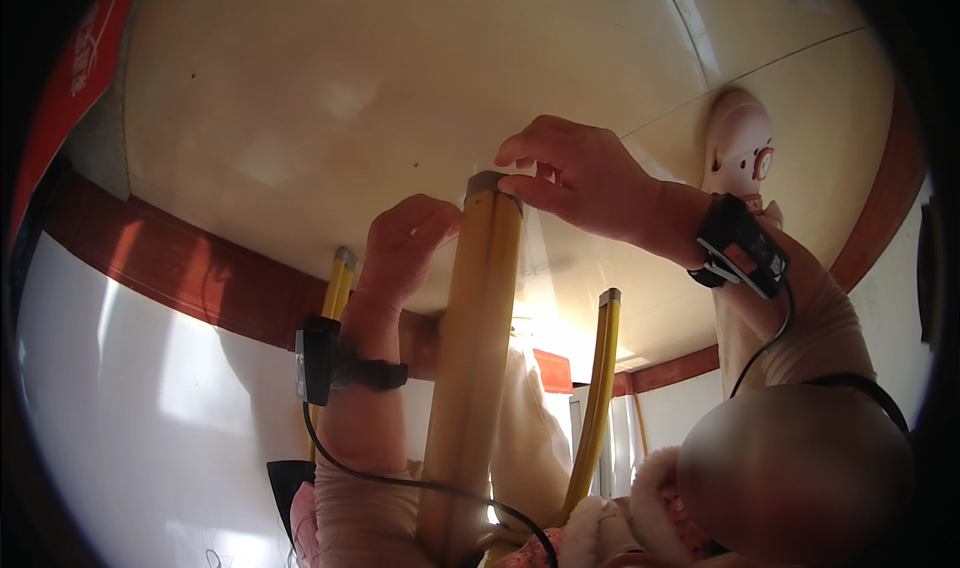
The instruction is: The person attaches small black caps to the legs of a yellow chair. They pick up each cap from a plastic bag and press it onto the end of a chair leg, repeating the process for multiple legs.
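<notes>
A yellow leg-like post [470, 338] rises in the middle, capped at its top end with a grey tip [487, 182]. My right hand [590, 183] reaches over from the right, its thumb against the edge of the tip. Its fingers arch above, with a gap between them and the thumb. Just left of the post is my left hand [405, 243], fingers curled in and thumb toward the post. Whatever it may pinch is hidden. Similar yellow posts with grey tips stand behind, a left one [340, 286] and a right one [600, 388].
Beige tiled floor [300, 88] spreads beyond my hands, edged by a reddish-brown skirting board [170, 263] and white wall. A pink shoe [738, 148] is at the right. Something red [75, 93] stands at the upper left. Cables run from the black devices on my wrists.
</notes>
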The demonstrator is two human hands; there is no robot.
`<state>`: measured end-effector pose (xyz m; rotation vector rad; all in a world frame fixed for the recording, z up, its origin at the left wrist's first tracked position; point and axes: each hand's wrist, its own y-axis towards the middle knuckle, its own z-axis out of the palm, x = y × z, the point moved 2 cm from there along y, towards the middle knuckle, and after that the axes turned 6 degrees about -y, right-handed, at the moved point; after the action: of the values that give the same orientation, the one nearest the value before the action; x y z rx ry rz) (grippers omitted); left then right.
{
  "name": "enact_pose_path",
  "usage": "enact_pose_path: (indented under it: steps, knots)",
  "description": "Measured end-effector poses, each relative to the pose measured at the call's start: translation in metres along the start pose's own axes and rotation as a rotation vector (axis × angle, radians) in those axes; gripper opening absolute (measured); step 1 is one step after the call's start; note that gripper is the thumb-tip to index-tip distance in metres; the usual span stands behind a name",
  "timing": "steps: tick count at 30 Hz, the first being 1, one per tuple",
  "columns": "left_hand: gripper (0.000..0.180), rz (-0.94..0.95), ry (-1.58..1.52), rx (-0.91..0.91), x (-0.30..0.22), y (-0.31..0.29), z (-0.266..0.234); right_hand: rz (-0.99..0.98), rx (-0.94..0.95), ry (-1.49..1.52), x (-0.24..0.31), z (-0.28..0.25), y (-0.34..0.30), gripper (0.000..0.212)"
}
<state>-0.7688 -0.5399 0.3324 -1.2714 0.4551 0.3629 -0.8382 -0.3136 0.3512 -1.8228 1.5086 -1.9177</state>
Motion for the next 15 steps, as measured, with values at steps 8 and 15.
enact_pose_path:
  steps: [8,15]
  knots:
    - [0.008,0.000,0.189,-0.096,-0.018,0.015,0.017,-0.027,0.153,-0.197,0.009,-0.006,0.021,0.015]
    - [0.010,0.289,0.716,0.000,-0.035,0.023,0.023,-0.063,0.357,-0.487,0.014,0.008,0.040,0.013]
